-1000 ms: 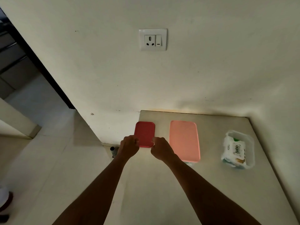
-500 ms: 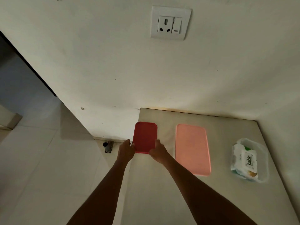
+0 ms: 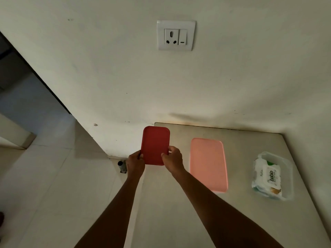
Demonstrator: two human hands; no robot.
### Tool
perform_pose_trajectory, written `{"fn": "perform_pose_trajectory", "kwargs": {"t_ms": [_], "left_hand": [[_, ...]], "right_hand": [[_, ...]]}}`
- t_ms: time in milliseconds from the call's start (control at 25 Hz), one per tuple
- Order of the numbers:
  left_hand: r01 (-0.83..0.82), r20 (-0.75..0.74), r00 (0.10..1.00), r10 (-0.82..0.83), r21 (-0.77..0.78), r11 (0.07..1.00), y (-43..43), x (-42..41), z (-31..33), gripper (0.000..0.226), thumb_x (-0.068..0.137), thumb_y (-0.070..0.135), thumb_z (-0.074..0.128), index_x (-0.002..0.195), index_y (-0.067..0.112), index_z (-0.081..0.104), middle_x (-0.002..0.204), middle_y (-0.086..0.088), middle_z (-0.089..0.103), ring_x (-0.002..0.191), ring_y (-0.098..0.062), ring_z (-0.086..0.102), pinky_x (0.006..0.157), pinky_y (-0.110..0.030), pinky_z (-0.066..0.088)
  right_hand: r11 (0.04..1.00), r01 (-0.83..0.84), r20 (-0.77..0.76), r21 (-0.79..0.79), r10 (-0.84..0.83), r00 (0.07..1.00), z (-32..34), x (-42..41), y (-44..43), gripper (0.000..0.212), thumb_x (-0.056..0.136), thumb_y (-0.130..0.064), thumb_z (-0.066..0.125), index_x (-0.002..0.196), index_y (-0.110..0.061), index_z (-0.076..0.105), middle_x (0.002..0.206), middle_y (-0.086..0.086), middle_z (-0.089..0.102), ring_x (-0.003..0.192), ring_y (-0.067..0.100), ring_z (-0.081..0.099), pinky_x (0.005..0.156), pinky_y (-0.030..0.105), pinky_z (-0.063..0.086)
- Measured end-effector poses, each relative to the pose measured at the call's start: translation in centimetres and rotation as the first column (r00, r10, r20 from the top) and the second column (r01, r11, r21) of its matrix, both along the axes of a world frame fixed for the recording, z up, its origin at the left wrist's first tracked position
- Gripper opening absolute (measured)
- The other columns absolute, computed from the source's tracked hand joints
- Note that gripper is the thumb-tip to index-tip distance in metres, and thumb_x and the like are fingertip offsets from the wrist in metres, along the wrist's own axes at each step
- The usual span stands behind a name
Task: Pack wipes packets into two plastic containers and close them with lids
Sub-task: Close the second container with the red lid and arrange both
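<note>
**A:** What is nearest, going outward from the camera?

**B:** Two bare forearms reach over the pale worktop [image 3: 179, 217], both left of the pink lid [image 3: 208, 163]. The left hand [image 3: 135, 164] lies furthest from that lid, out past the worktop's left edge. The right hand [image 3: 172, 161] is just beside the lid's left side.

**A:** Are they gripping anything?

**B:** Yes, both hold the red lid [image 3: 155, 143] by its near end. The left hand clasps the near left corner with the thumb on top. The right hand pinches the near right corner, with the thumb on top and the fingers curled at the edge.

**A:** Where is the red lid?

**B:** It is left of the pink lid and apart from it, with its long side running away from the person. Its left part hangs out over the tiled floor [image 3: 44, 176]. I cannot tell whether anything sits beneath it.

**A:** And the pink lid itself?

**B:** It lies flat, larger than the red one. A pale sliver shows under its near right corner, but I cannot tell what it is.

**A:** What about the wipes?

**B:** Well to the right of the pink lid stands a clear container [image 3: 288, 178], uncovered. One white wipes packet [image 3: 267, 178] is inside, label up.

**A:** What is further off?

**B:** Low on the floor left of the pink lid, near the wall's foot, stands a small dark cylinder [image 3: 122, 166]. Beyond the lid rises the white wall, with a socket plate [image 3: 176, 35] high above.
</note>
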State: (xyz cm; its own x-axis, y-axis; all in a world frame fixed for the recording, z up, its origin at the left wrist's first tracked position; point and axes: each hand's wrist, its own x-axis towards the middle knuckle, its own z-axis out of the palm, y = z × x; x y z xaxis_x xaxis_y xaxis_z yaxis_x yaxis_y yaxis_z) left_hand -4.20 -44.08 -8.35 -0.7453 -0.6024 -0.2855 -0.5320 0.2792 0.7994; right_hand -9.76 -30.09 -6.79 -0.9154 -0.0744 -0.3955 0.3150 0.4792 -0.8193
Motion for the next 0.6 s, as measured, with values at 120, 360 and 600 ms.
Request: {"fn": "perform_pose_trajectory", "kwargs": {"t_ms": [120,360,600], "left_hand": [[0.038,-0.02,0.999,-0.038,-0.026,0.999,2.2,0.3,2.9,0.025,0.098,0.006,0.051,0.093,0.003,0.075,0.075,-0.021,0.07,0.064,-0.024,0.053,0.063,-0.029,0.037],[0.204,-0.129,0.97,-0.208,-0.042,0.978,13.4,0.1,7.1,0.024,0.1,0.018,0.056,0.099,0.022,0.079,0.064,-0.006,0.077,0.056,-0.012,0.07,0.065,-0.028,0.053],[0.48,-0.05,0.868,-0.495,-0.175,0.86,28.8,-0.2,6.9,0.024,0.098,0.02,0.061,0.099,0.011,0.083,0.081,-0.011,0.079,0.073,-0.024,0.069,0.064,-0.025,0.04]], "right_hand": [[0.996,0.08,-0.176,0.032,-0.073,0.982,2.8,0.4,2.6,0.037,0.092,-0.009,0.061,0.129,-0.006,0.064,0.126,0.012,0.066,0.112,0.027,0.065,0.097,0.041,0.057],[0.939,0.344,-0.284,-0.013,-0.333,0.899,6.9,1.3,14.4,0.024,0.087,0.001,0.06,0.105,-0.001,0.075,0.101,0.013,0.076,0.089,0.028,0.071,0.073,0.023,0.046],[0.869,0.494,-0.26,0.035,-0.469,0.844,5.9,3.6,31.5,0.021,0.083,0.002,0.06,0.093,0.001,0.078,0.087,0.017,0.077,0.08,0.029,0.07,0.07,0.03,0.051]]}}
